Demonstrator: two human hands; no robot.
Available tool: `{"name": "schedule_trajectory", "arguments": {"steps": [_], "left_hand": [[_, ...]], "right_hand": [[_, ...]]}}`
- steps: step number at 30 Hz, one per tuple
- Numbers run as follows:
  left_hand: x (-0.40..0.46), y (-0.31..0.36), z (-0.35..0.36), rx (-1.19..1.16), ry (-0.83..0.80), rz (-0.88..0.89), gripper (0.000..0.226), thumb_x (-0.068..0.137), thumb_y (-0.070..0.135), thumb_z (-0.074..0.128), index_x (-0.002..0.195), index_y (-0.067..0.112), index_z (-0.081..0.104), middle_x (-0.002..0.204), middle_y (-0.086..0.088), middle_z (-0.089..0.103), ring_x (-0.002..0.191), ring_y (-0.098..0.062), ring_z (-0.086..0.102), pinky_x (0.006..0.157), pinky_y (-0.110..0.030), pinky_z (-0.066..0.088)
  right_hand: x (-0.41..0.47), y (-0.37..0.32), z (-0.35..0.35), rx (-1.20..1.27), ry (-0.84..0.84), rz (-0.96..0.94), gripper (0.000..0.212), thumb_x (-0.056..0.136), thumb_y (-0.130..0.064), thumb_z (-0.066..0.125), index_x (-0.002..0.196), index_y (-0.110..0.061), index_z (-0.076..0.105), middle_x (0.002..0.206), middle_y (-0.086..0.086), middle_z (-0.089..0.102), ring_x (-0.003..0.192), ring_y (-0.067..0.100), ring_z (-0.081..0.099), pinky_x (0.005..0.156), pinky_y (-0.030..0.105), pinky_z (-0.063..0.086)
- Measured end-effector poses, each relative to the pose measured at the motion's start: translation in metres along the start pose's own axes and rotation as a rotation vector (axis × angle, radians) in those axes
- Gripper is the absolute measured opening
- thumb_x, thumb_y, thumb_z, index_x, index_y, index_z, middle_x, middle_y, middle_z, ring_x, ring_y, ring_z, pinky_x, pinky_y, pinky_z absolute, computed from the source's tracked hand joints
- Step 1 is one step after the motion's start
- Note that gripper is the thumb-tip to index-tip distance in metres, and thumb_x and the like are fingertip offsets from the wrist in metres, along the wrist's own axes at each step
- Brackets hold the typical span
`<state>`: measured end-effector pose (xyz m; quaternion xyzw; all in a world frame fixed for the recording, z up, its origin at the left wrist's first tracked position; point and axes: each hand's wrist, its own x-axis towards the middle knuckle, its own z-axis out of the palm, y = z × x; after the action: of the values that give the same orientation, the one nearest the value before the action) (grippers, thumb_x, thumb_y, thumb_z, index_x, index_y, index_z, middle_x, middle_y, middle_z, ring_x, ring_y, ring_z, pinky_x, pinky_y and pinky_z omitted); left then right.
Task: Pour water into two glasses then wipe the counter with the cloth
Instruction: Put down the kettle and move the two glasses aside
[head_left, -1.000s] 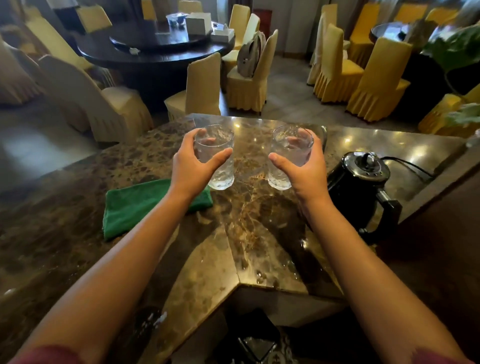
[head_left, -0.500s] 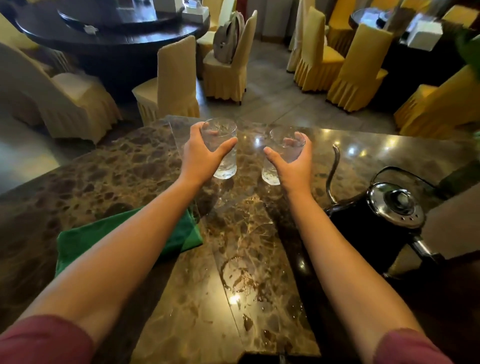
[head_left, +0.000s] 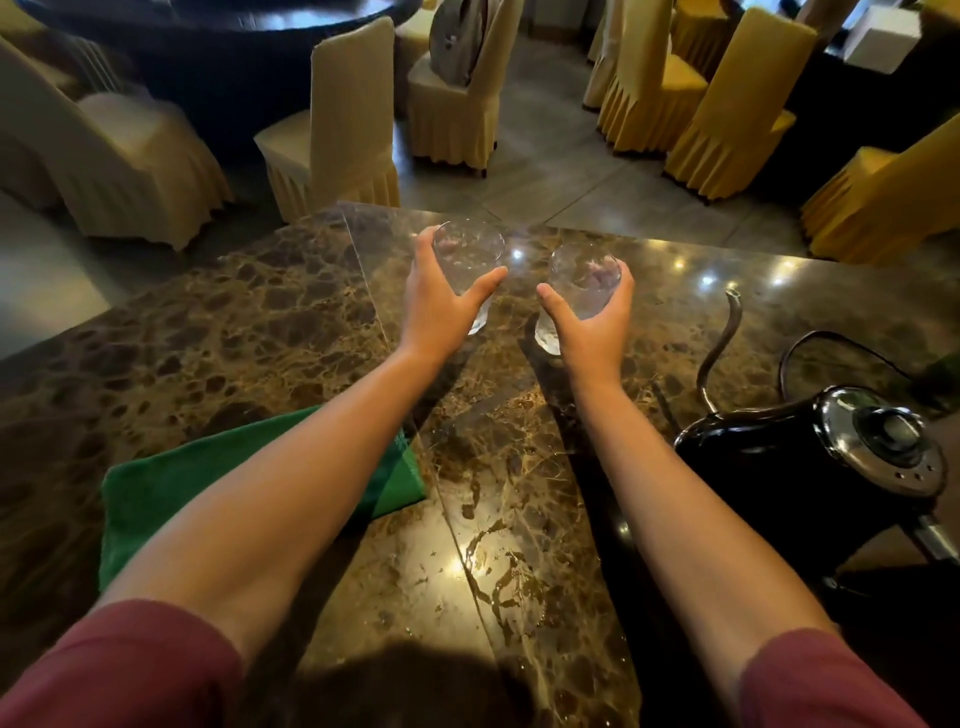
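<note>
Clear glass, twice over: two glasses at upper centre of the frame, the left glass (head_left: 470, 260) and the right glass (head_left: 582, 291), standing apart on the brown marble table (head_left: 249, 332), near its far edge. Two hands, one to each: left hand (head_left: 441, 306) curled round the left glass, thumb on the inner side, fingers behind; right hand (head_left: 592, 327) wrapped likewise round the right glass. Each grip closed on its glass, neither spread. Water level inside too hard to judge.

One green cloth (head_left: 156, 499), folded, flat at lower left of the frame, partly hidden under the left forearm. One black kettle (head_left: 810, 467) at right, with shiny lid, thin curved spout pointing toward the glasses, and a dark cord looping behind; just beside the right forearm. Small wet patches on the marble at lower centre. Two dark red sleeves at the bottom corners. Beyond the table, yellow and cream covered chairs (head_left: 353, 114) across the top of the frame.

Against half a second ago: glasses and hands farther up the frame, nearer the table's far edge; kettle and cloth lower and larger; same hold on both glasses.
</note>
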<state>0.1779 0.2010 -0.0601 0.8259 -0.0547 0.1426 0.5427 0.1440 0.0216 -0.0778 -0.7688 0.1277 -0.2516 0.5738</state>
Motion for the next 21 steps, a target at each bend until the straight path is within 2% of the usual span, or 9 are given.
{"name": "schedule_trajectory", "arguments": {"steps": [2, 6, 10, 14, 21], "left_hand": [[0.000, -0.001, 0.001, -0.011, -0.005, -0.004, 0.091, 0.082, 0.054, 0.080, 0.149, 0.011, 0.034, 0.141, -0.009, 0.055, 0.130, -0.022, 0.054, 0.109, -0.035, 0.045], [-0.001, -0.007, 0.003, -0.006, -0.026, -0.012, 0.092, 0.082, 0.056, 0.079, 0.150, 0.012, 0.034, 0.143, -0.009, 0.054, 0.131, -0.021, 0.053, 0.109, -0.031, 0.043], [0.000, -0.011, 0.005, 0.002, -0.058, -0.019, 0.092, 0.084, 0.056, 0.078, 0.151, 0.013, 0.032, 0.143, -0.006, 0.053, 0.132, -0.019, 0.051, 0.104, -0.025, 0.038], [0.003, -0.008, 0.007, -0.032, -0.114, -0.054, 0.092, 0.088, 0.047, 0.077, 0.154, 0.013, 0.024, 0.148, -0.009, 0.046, 0.138, -0.022, 0.045, 0.107, -0.028, 0.032], [0.001, -0.006, 0.002, -0.044, -0.149, -0.092, 0.094, 0.087, 0.048, 0.077, 0.155, 0.014, 0.021, 0.146, -0.006, 0.048, 0.137, -0.020, 0.045, 0.107, -0.029, 0.031]], "right_hand": [[0.001, 0.002, 0.000, 0.010, 0.004, -0.011, 0.090, 0.081, -0.044, 0.091, 0.152, -0.021, 0.041, 0.139, -0.005, 0.058, 0.128, 0.009, 0.058, 0.100, 0.011, 0.042], [-0.001, 0.006, 0.000, -0.006, -0.003, -0.017, 0.087, 0.081, -0.042, 0.090, 0.151, -0.019, 0.043, 0.132, -0.010, 0.059, 0.123, 0.000, 0.057, 0.096, 0.003, 0.038], [0.002, 0.010, -0.002, -0.012, -0.033, -0.034, 0.082, 0.085, -0.035, 0.089, 0.149, -0.010, 0.044, 0.136, 0.002, 0.060, 0.126, 0.014, 0.059, 0.096, 0.003, 0.040], [0.002, 0.010, -0.002, -0.030, -0.062, -0.031, 0.080, 0.088, -0.035, 0.087, 0.148, -0.008, 0.042, 0.138, 0.005, 0.057, 0.126, 0.017, 0.056, 0.094, 0.000, 0.037], [0.001, 0.005, -0.007, -0.071, -0.088, -0.011, 0.079, 0.088, -0.036, 0.087, 0.148, -0.009, 0.043, 0.134, -0.002, 0.055, 0.118, -0.007, 0.051, 0.091, -0.003, 0.034]]}}
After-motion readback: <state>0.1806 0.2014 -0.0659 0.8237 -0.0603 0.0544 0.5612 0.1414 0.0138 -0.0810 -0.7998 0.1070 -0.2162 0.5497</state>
